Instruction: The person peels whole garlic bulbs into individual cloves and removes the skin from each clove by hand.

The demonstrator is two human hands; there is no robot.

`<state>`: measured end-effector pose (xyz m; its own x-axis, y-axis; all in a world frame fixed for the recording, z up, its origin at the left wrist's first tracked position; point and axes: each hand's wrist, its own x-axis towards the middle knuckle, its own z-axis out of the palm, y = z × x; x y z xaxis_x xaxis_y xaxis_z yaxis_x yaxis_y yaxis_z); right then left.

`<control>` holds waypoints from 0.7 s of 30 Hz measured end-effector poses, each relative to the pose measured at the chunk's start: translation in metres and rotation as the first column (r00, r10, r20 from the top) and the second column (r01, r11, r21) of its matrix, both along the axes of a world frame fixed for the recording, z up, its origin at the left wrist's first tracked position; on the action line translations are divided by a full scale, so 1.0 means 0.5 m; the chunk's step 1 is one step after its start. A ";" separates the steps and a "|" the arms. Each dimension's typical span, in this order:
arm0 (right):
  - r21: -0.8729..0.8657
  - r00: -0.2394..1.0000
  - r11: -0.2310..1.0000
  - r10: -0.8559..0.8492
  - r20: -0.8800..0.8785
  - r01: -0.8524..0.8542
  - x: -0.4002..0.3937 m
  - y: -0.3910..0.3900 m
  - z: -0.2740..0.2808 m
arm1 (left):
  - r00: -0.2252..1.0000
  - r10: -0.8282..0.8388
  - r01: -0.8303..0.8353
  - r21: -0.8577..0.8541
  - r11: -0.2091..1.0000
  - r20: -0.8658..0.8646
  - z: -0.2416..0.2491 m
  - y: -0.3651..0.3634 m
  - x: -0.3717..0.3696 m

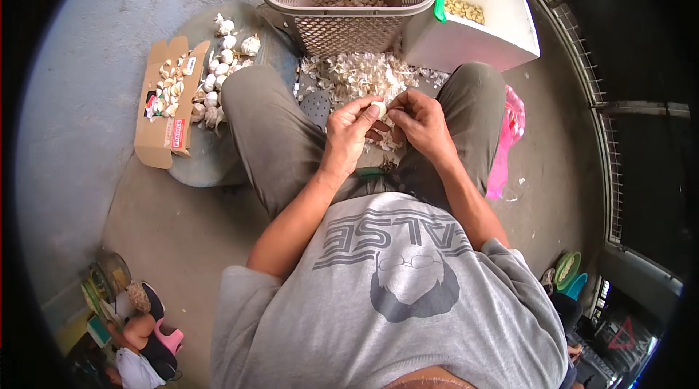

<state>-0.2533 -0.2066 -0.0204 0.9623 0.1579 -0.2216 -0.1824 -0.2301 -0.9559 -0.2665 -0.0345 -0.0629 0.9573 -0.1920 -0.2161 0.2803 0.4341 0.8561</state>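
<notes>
Small whitish garlic clove [379, 109] between my knees, at my fingertips.
Left hand [347, 134] has it pinched, thumb and finger nearly closed; right hand [427, 129] curled at its edge, can't tell if it grips; loose, papery off-white peelings [364, 76] lie beyond; taupe perforated plastic basket [328, 32] and white box with green clip [473, 45] farther out; risk: slick surface or uneven squeeze could shoot the clove into the peelings, hard to spot there.

The box [154, 147] is sitting left of the bulbs [211, 83], both resting on the stand [200, 171]. The basket [320, 36] is standing beyond the peels [357, 74], left of the tub [473, 47] holding cloves [464, 10].
</notes>
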 end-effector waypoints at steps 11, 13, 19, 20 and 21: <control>0.053 0.980 0.983 0.180 -0.084 -0.176 -0.009 -0.007 -0.007 | 0.995 -0.056 0.040 -0.176 0.984 -0.083 -0.005 0.019 0.009; -0.062 0.993 0.992 0.108 0.038 -0.105 -0.016 0.002 0.008 | 0.994 -0.061 0.044 -0.175 0.984 -0.095 -0.001 0.019 0.010; -0.145 0.985 0.989 0.057 0.162 -0.033 -0.015 0.014 0.014 | 0.997 -0.057 0.053 -0.066 0.996 -0.059 -0.002 0.011 0.010; -0.170 0.983 0.985 0.071 0.171 -0.042 -0.014 0.012 0.014 | 0.997 -0.061 0.058 -0.058 0.997 -0.049 -0.004 0.010 0.010; -0.168 0.985 0.985 0.071 0.160 -0.044 -0.013 0.009 0.014 | 0.997 -0.063 0.061 -0.050 0.997 -0.039 -0.006 0.010 0.008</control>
